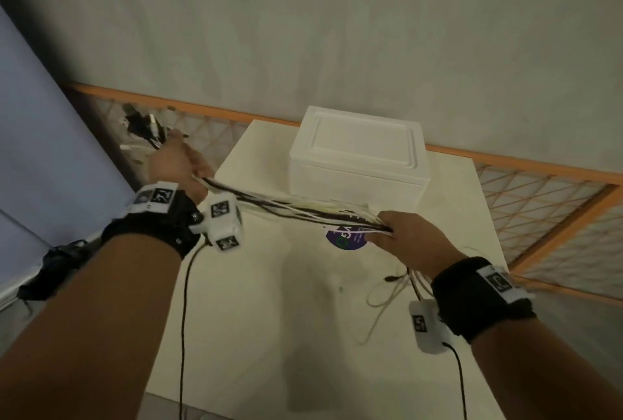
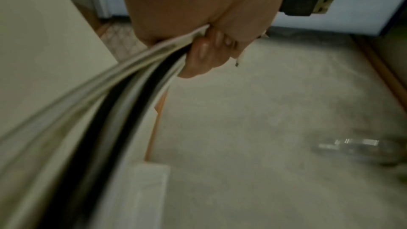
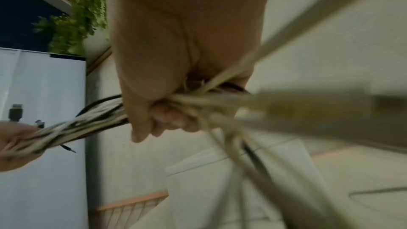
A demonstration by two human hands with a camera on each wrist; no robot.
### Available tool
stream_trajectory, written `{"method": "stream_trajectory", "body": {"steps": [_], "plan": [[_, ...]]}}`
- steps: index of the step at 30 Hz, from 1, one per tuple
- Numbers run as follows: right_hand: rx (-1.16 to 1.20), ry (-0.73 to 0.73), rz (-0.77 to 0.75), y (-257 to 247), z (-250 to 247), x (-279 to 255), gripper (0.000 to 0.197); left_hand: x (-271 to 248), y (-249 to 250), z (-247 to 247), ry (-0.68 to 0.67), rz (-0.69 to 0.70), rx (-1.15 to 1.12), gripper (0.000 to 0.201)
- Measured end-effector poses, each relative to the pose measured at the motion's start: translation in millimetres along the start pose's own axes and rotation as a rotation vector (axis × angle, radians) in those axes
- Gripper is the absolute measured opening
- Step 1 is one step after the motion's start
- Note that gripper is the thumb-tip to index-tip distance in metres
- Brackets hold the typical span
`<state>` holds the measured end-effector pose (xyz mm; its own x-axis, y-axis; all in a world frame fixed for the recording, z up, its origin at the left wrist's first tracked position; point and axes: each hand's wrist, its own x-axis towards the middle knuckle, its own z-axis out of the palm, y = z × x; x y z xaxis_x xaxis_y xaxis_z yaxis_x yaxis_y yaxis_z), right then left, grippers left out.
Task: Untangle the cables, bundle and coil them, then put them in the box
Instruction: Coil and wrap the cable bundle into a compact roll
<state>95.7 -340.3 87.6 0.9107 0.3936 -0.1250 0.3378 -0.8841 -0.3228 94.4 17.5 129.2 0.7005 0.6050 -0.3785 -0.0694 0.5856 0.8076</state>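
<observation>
A bundle of white and black cables (image 1: 296,209) stretches taut in the air above the white table (image 1: 269,301). My left hand (image 1: 178,158) grips one end at the upper left, plug ends (image 1: 141,122) sticking out past the fist. In the left wrist view the fingers (image 2: 202,53) curl round the cables (image 2: 123,90) and a black USB plug (image 2: 306,4) pokes out behind. My right hand (image 1: 401,234) grips the other end, loose tails (image 1: 394,288) hanging below it. The right wrist view shows that hand (image 3: 167,111) closed round the cables (image 3: 92,119). A closed white foam box (image 1: 357,163) stands behind the bundle.
A blue round sticker (image 1: 347,241) lies on the table under the bundle. An orange-framed lattice rail (image 1: 539,210) runs behind and right of the table. A pale blue panel (image 1: 40,136) stands at the left, with a dark object (image 1: 57,268) on the floor below it.
</observation>
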Motion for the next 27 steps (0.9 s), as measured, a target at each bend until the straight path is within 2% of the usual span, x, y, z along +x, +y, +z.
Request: {"method": "stream_trajectory", "body": {"steps": [2,4,6,9,11,13,16,19,21,22,24,25,27], "plan": [[-0.062,0.002,-0.002,-7,4,9,0.027,0,-11,0,-0.027,-0.015,0.205,0.043],[-0.089,0.05,0.02,-19,2,21,0.024,-7,-29,6,-0.123,0.028,0.565,0.037],[-0.136,0.047,0.021,-32,-2,29,0.022,-22,-47,16,-0.349,0.029,0.759,0.026],[-0.234,0.004,-0.028,-62,-7,35,0.027,-47,-67,33,-0.663,0.159,1.033,0.014],[-0.23,0.042,-0.106,-78,-7,40,0.026,-62,-77,42,-0.862,0.163,1.046,0.014],[-0.166,0.114,-0.13,-86,-8,44,0.025,-67,-81,48,-0.971,0.124,1.033,0.024],[-0.124,0.144,-0.087,-87,-9,51,0.025,-58,-79,49,-0.993,0.168,1.157,0.025],[-0.12,0.049,-0.153,-96,-9,53,0.028,-47,-76,50,-0.934,0.301,1.263,0.034],[-0.016,0.06,-0.162,-101,-9,55,0.014,-39,-73,48,-0.878,0.376,1.29,0.03],[0.078,0.075,-0.127,-100,-10,55,0.013,-32,-69,47,-0.823,0.413,1.304,0.023],[0.217,0.077,0.029,-90,-8,55,0.041,-14,-57,43,-0.651,0.435,1.25,0.01],[0.232,0.058,0.093,-82,-7,52,0.048,-6,-49,41,-0.56,0.424,1.188,0.008],[0.196,0.027,0.145,-65,4,46,0.041,9,-31,40,-0.406,0.419,1.078,0.014]]}}
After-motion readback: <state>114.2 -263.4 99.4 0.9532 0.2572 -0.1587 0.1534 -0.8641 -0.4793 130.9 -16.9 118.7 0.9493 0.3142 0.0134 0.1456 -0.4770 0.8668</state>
